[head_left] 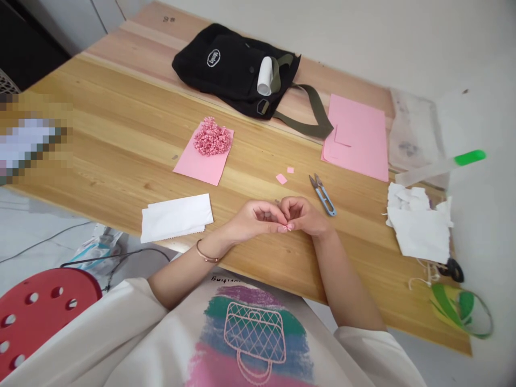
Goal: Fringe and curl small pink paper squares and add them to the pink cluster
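My left hand (pixel 260 219) and my right hand (pixel 303 216) meet over the near part of the wooden table. Between their fingertips is a small pink paper piece (pixel 289 227), pinched from both sides and mostly covered by the fingers. Two little pink paper squares (pixel 281 178) lie just beyond the hands. Blue-handled thread snips (pixel 322 194) rest to the right of them, blades pointing away from me. Farther off to the left, a cluster of tiny pink curled pieces (pixel 212 137) sits on a pink paper sheet (pixel 203 171).
Folded white tissue (pixel 177 217) lies left of my hands. A black bag (pixel 229 70) with a white roll (pixel 264 76) on it is at the back. Pink sheets (pixel 363 140), torn white tissue (pixel 423 231) and a green-and-yellow tape roll (pixel 459 306) line the right side. A red stool (pixel 44 317) stands lower left.
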A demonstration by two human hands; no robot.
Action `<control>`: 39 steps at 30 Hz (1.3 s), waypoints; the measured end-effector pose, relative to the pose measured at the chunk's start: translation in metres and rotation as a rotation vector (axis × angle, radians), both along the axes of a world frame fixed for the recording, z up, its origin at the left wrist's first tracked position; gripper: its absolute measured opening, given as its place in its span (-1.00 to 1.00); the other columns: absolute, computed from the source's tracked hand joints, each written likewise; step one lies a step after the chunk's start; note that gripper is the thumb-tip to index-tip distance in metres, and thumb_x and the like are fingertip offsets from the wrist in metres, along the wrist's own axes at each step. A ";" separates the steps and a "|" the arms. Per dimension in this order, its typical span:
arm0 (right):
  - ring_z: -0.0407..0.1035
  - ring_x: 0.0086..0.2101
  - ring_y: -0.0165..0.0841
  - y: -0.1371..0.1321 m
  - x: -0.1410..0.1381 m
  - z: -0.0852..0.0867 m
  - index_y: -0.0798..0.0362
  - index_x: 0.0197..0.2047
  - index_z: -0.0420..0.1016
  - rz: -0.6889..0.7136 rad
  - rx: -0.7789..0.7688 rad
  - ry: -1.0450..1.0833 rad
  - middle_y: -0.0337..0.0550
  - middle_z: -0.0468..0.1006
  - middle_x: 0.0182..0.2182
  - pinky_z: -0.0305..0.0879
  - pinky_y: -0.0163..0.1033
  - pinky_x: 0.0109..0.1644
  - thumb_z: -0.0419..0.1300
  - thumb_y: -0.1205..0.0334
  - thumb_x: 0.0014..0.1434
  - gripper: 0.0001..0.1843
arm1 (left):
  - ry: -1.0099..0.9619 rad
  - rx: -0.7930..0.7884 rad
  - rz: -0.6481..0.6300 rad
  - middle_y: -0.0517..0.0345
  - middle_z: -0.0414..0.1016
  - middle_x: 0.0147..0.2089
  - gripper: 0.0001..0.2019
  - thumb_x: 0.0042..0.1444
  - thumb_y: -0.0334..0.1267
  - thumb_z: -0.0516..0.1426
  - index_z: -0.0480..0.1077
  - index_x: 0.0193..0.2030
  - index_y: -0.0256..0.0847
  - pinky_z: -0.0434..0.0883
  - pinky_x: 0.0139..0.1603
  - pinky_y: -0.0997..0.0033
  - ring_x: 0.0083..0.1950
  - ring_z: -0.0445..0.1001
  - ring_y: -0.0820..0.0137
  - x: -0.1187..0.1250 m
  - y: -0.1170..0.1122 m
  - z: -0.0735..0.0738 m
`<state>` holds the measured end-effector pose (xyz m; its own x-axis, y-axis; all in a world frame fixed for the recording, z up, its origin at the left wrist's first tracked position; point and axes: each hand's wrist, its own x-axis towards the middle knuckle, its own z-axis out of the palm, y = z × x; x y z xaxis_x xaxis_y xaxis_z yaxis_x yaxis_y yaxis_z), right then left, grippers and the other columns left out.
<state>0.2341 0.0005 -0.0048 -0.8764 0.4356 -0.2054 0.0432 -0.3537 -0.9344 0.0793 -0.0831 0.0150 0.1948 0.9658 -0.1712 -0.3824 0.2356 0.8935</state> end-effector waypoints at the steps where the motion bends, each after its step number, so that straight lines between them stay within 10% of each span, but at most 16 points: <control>1: 0.23 -0.57 -0.50 0.000 0.000 -0.001 0.07 -0.55 0.29 -0.001 0.001 0.010 -0.33 0.38 -0.60 0.11 -0.36 -0.46 0.41 0.16 -0.27 -0.65 | 0.000 0.000 0.002 0.14 0.51 -0.45 -0.78 -0.31 -0.22 0.35 0.47 -0.53 -0.28 0.38 -0.33 0.44 -0.41 0.43 0.49 0.000 0.000 0.000; 39: 0.21 -0.54 -0.51 0.001 -0.003 -0.003 0.09 -0.50 0.33 -0.077 -0.082 0.108 -0.33 0.38 -0.58 0.08 -0.38 -0.45 0.42 0.21 -0.23 -0.67 | 0.007 0.108 0.141 0.20 0.46 -0.41 -0.91 -0.10 -0.36 0.26 0.44 -0.46 -0.30 0.33 -0.24 0.48 -0.33 0.40 0.53 0.005 -0.004 -0.002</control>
<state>0.2310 0.0013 -0.0080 -0.8599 0.4882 -0.1488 -0.0867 -0.4270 -0.9001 0.0847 -0.0868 0.0130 0.0555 0.9963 -0.0661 -0.3988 0.0828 0.9133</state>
